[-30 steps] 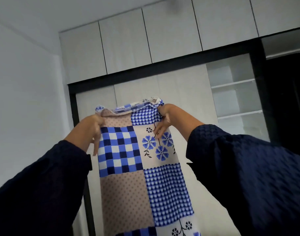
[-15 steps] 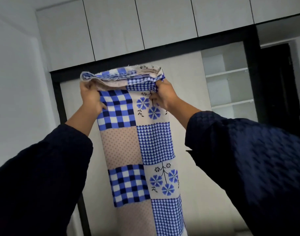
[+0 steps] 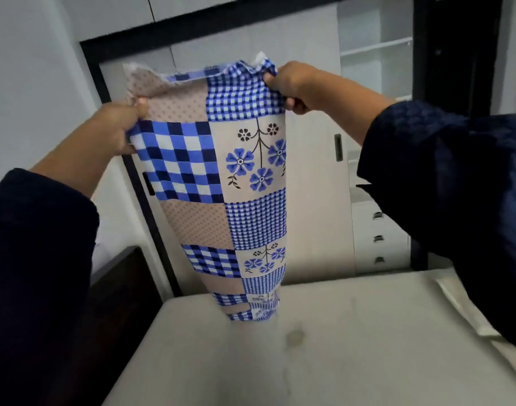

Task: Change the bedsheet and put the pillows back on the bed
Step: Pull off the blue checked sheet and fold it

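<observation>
A folded bedsheet (image 3: 221, 177) with blue checks, beige dotted squares and blue flowers hangs in a long strip in front of me. My left hand (image 3: 116, 130) grips its upper left edge and my right hand (image 3: 291, 83) grips its upper right corner, both raised at chest height. The strip's lower end reaches down to the bare beige mattress (image 3: 324, 347), which has a few faint stains. No pillows are in view.
A dark wooden headboard (image 3: 122, 288) stands at the mattress's left end. Behind the bed is a white wardrobe (image 3: 315, 200) with a black frame, open shelves and small drawers (image 3: 379, 238) at the right. A white wall is on the left.
My view has tipped downward, bringing the mattress into sight. My hands have spread apart and lowered, widening the sheet's top; its lower end now reaches the mattress.
</observation>
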